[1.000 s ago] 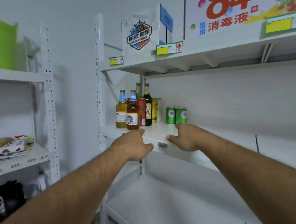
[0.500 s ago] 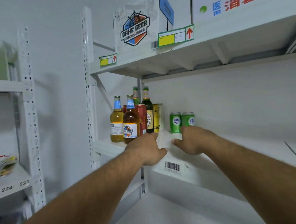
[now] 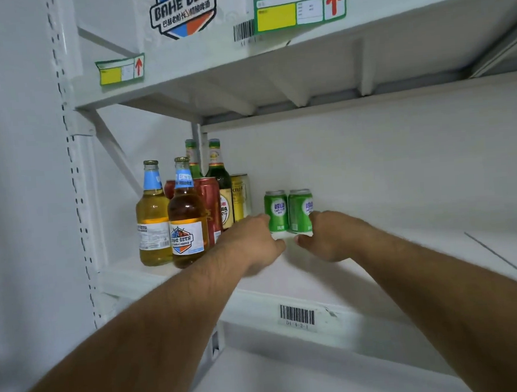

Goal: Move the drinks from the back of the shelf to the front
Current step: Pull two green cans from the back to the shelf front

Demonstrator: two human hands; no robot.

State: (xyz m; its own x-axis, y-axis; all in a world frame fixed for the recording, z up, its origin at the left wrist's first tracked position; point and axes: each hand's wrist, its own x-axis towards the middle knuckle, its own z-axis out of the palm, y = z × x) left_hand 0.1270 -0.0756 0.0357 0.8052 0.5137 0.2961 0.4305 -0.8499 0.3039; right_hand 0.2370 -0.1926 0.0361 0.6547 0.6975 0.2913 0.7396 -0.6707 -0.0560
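Observation:
Two green cans stand side by side at the back of the white shelf (image 3: 379, 273): the left green can (image 3: 276, 210) and the right green can (image 3: 301, 208). My left hand (image 3: 251, 245) reaches in with its fingertips against the left can's outer side. My right hand (image 3: 330, 236) mirrors it at the right can's outer side. Both thumbs lie low in front of the cans, and neither hand has closed around one. Left of them stand an amber beer bottle (image 3: 187, 222), a yellow beer bottle (image 3: 152, 221), a red can (image 3: 210, 205), a dark green bottle (image 3: 219, 180) and a gold can (image 3: 240, 197).
The upper shelf carries a Bahe Beer box (image 3: 186, 11) and hangs low over the bottles. A white perforated upright (image 3: 78, 177) bounds the left side. A barcode label (image 3: 296, 315) marks the shelf's front edge, and another white shelf (image 3: 294, 377) lies below.
Both hands have left the shelf's front edge and moved deep into the shelf up to the two green cans. The camera has come closer.

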